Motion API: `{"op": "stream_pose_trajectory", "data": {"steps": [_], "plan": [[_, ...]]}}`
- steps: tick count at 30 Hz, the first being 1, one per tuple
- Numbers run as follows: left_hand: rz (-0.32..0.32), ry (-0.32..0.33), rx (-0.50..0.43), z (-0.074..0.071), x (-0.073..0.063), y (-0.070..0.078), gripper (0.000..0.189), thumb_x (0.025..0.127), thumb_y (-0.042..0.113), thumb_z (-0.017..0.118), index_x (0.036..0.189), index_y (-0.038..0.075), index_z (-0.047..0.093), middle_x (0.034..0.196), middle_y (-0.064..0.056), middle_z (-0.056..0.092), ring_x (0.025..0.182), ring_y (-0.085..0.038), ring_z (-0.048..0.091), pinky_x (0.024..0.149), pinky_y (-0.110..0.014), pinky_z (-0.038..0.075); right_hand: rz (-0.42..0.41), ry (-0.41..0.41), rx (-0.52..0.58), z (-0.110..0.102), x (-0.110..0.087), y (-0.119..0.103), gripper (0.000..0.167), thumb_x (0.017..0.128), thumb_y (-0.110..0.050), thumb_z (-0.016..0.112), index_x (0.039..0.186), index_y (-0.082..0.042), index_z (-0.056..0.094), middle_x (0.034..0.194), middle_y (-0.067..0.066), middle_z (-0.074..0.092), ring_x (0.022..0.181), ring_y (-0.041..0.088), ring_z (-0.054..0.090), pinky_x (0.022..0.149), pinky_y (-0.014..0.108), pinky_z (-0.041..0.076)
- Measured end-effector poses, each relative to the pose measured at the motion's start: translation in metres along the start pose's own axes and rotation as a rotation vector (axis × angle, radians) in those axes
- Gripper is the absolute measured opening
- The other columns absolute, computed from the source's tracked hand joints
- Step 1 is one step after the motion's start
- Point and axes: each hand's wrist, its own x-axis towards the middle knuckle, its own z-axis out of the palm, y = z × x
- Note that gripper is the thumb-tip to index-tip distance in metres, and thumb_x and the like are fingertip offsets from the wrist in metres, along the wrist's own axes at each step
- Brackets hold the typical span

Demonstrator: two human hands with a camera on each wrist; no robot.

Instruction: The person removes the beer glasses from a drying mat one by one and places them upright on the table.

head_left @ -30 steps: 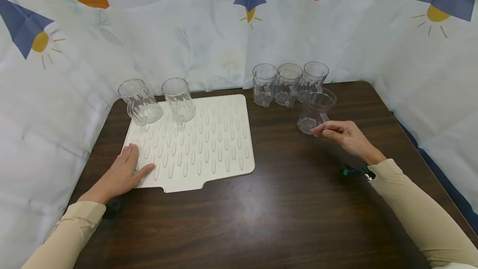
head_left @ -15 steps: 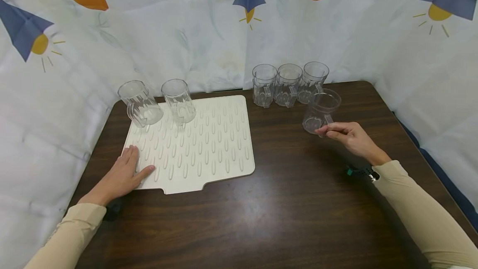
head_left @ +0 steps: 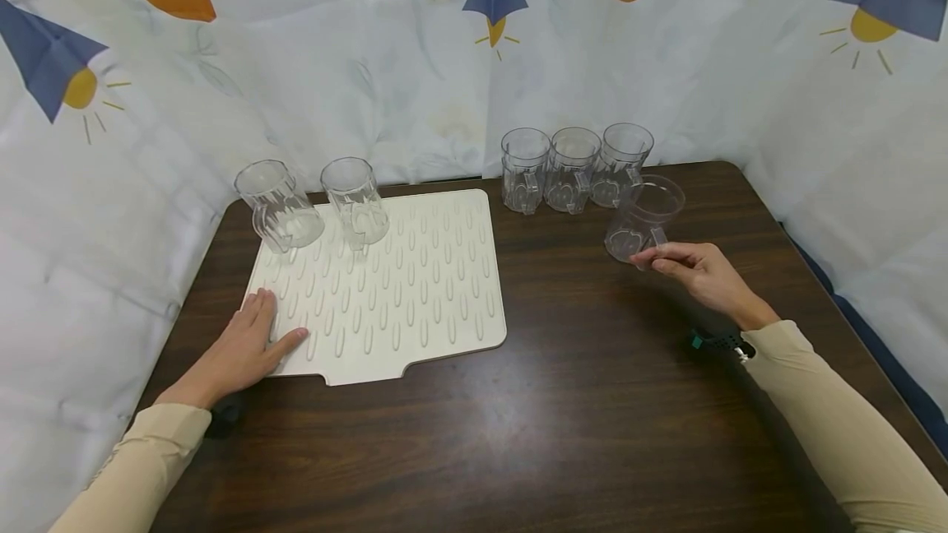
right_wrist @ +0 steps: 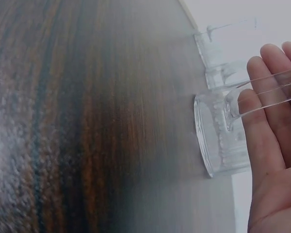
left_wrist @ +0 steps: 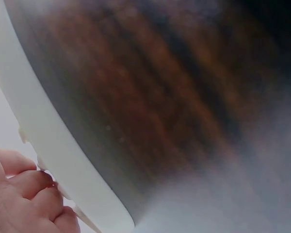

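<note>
A clear mug (head_left: 631, 224) is at about three o'clock from the ridged board (head_left: 385, 294), its handle (head_left: 658, 236) pinched by the right grip (head_left: 696, 275). Best hold it level and away from the three mugs (head_left: 569, 175) at its ten o'clock; the left grip (head_left: 243, 344), thumb spread, rests at the board's eight o'clock.

Clear mug (head_left: 643, 220), roughly upright, handle pinched by right hand (head_left: 699, 276), just in front of three more mugs (head_left: 572, 173). White mat (head_left: 403, 290), raised ridges, lies flat, left hand (head_left: 240, 344) on its left edge; two mugs (head_left: 357, 202) at its back left.
</note>
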Motion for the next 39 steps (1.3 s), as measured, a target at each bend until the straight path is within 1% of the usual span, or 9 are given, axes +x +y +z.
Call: {"op": "stream_pose_trajectory", "data": {"steps": [3, 11, 18, 22, 25, 28, 32, 35, 39], "plan": [[0.000, -0.001, -0.003, 0.000, 0.000, 0.000, 0.100, 0.106, 0.048, 0.053, 0.154, -0.024, 0.003, 0.160, -0.050, 0.004, 0.151, -0.066, 0.006, 0.123, -0.073, 0.014, 0.006, 0.002, 0.002, -0.001, 0.000, -0.001, 0.026, 0.105, -0.006, 0.057, 0.127, 0.001, 0.070, 0.119, -0.021, 0.075, 0.110, -0.007, 0.069, 0.093, 0.008, 0.054], [0.003, 0.001, -0.003, 0.000, -0.001, -0.001, 0.101, 0.106, 0.049, 0.052, 0.154, -0.024, 0.003, 0.160, -0.050, 0.004, 0.152, -0.065, 0.006, 0.124, -0.073, 0.013, 0.021, 0.029, 0.019, -0.001, -0.001, -0.006, 0.027, 0.105, -0.004, 0.057, 0.127, 0.004, 0.070, 0.118, -0.018, 0.076, 0.108, -0.007, 0.070, 0.092, 0.008, 0.054], [-0.002, -0.003, -0.008, 0.001, -0.001, -0.001, 0.102, 0.106, 0.051, 0.052, 0.155, -0.024, 0.003, 0.161, -0.049, 0.004, 0.152, -0.065, 0.006, 0.124, -0.073, 0.013, 0.056, 0.038, 0.051, 0.000, -0.001, -0.006, 0.029, 0.104, -0.007, 0.059, 0.129, 0.004, 0.069, 0.119, -0.019, 0.076, 0.109, -0.005, 0.070, 0.093, 0.008, 0.054], [-0.002, -0.005, -0.003, 0.001, -0.002, -0.001, 0.102, 0.106, 0.051, 0.052, 0.154, -0.024, 0.003, 0.161, -0.049, 0.004, 0.152, -0.065, 0.006, 0.124, -0.073, 0.014, 0.065, 0.045, 0.044, 0.001, -0.002, -0.006, 0.031, 0.104, -0.009, 0.061, 0.131, 0.005, 0.068, 0.119, -0.021, 0.075, 0.110, -0.005, 0.070, 0.093, 0.008, 0.054], [0.000, -0.004, -0.002, 0.001, -0.001, -0.001, 0.102, 0.106, 0.050, 0.052, 0.154, -0.024, 0.003, 0.161, -0.049, 0.004, 0.152, -0.065, 0.006, 0.124, -0.073, 0.014, 0.085, 0.077, 0.038, 0.002, -0.003, -0.007, 0.031, 0.103, -0.011, 0.063, 0.130, 0.002, 0.069, 0.119, -0.022, 0.075, 0.109, -0.005, 0.071, 0.092, 0.009, 0.054], [0.005, -0.001, -0.003, 0.001, -0.001, -0.002, 0.102, 0.106, 0.050, 0.053, 0.154, -0.025, 0.004, 0.161, -0.049, 0.003, 0.152, -0.064, 0.006, 0.125, -0.072, 0.013, 0.107, 0.135, 0.033, 0.003, -0.004, -0.007, 0.029, 0.102, -0.013, 0.066, 0.128, 0.000, 0.071, 0.117, -0.021, 0.076, 0.107, -0.003, 0.072, 0.091, 0.009, 0.055], [0.010, -0.001, -0.008, 0.002, -0.001, -0.003, 0.102, 0.105, 0.051, 0.053, 0.154, -0.025, 0.005, 0.161, -0.049, 0.003, 0.152, -0.064, 0.006, 0.126, -0.071, 0.012, 0.116, 0.188, 0.047, 0.002, -0.006, -0.009, 0.030, 0.099, -0.010, 0.069, 0.126, 0.002, 0.070, 0.116, -0.020, 0.077, 0.107, -0.003, 0.073, 0.089, 0.010, 0.056], [0.015, -0.003, -0.012, 0.002, -0.001, -0.004, 0.102, 0.105, 0.051, 0.053, 0.153, -0.026, 0.006, 0.161, -0.049, 0.004, 0.153, -0.064, 0.006, 0.126, -0.071, 0.011, 0.136, 0.217, 0.019, 0.000, -0.010, -0.012, 0.031, 0.099, -0.012, 0.070, 0.127, 0.002, 0.069, 0.116, -0.020, 0.077, 0.108, -0.006, 0.071, 0.088, 0.009, 0.056], [0.024, -0.001, -0.021, 0.001, -0.001, -0.005, 0.103, 0.105, 0.053, 0.052, 0.153, -0.026, 0.006, 0.161, -0.049, 0.003, 0.153, -0.063, 0.005, 0.126, -0.070, 0.010, 0.170, 0.281, -0.085, -0.007, -0.014, -0.016, 0.032, 0.101, -0.017, 0.069, 0.130, -0.003, 0.070, 0.114, -0.027, 0.073, 0.106, -0.011, 0.066, 0.085, 0.005, 0.051]]}}
